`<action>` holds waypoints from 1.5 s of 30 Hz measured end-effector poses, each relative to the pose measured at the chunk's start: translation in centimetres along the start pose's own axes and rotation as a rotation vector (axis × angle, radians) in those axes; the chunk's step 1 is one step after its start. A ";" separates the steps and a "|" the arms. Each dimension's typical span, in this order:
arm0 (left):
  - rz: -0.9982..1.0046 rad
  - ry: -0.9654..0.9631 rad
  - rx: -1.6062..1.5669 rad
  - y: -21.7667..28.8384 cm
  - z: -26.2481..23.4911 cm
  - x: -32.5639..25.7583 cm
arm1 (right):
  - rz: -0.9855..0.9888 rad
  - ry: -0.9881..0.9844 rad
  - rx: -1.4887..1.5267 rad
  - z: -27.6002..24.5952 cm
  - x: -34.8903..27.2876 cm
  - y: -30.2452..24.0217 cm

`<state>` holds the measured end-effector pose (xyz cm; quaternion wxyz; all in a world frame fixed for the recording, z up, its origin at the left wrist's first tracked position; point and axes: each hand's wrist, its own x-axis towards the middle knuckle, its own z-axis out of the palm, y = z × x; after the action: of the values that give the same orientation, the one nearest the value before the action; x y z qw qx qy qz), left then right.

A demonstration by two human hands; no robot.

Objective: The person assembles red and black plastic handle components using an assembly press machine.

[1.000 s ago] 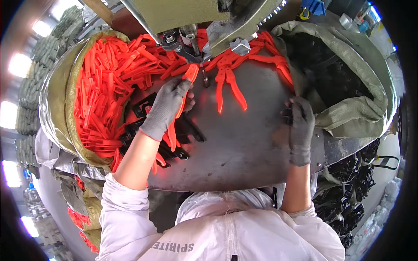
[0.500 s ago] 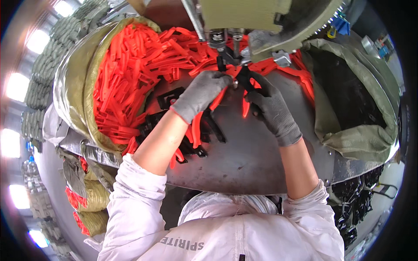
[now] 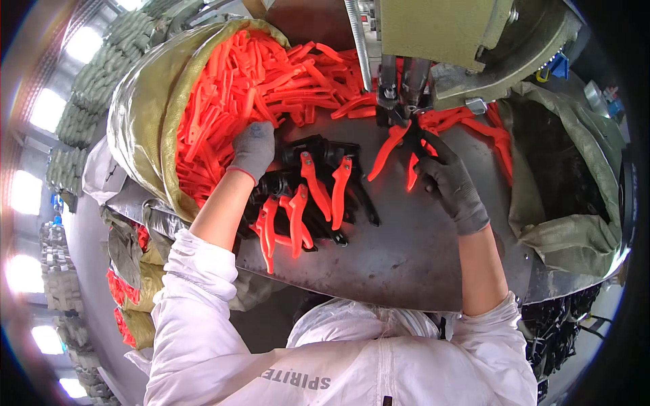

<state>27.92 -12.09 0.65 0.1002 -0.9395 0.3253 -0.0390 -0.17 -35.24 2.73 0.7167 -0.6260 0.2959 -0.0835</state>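
Setting: workshop floor, bright windows along the far left wall, stacked grey-green sacks (image 3: 88, 95) below them.
Far-left floor: smaller open bags (image 3: 132, 298) low beside the bench, orange pieces showing in their mouths.
Work surface: curved dark metal bench plate (image 3: 406, 257), bare and scuffed on the near side.
Left container: big olive woven sack (image 3: 145, 115) with its rim rolled down, heaped with loose orange plastic handle sleeves (image 3: 230, 88) that spill over the lip onto the plate toward the machine.
Left hand (image 3: 254, 149): grey knit glove, palm down, fingers curled into the edge of the orange heap at the sack's mouth; whether anything is gripped, cannot tell.
Centre pile: black metal pliers (image 3: 318, 196) lying crossed on the plate just right of the left hand, several already wearing orange sleeves, handles pointing near.
Machine: olive-green press (image 3: 447, 34) overhanging the far edge, steel rods and a clamp head coming down to the plate.
Held piece: pliers with orange handles (image 3: 393, 149), nose up under the clamp head, handles splayed toward the near side.
Right hand (image 3: 450, 183): grey glove, fingers closed round the right-hand orange handle of that piece, just below the press.
Right container: second olive sack (image 3: 555, 223), mouth slumped open, inside dark, contents not discernible.
Near right: black pieces (image 3: 555, 331) piled below the plate's edge.
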 end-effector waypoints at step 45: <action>0.230 -0.549 -1.272 16.8 -5.1 -4.7 | -0.189 0.366 -0.421 -12.1 -2.1 2.3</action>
<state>13.41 -22.92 2.01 -0.3869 -0.7514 0.3452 0.4082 -8.87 -44.01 0.77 0.4950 -0.7602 0.3713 -0.1981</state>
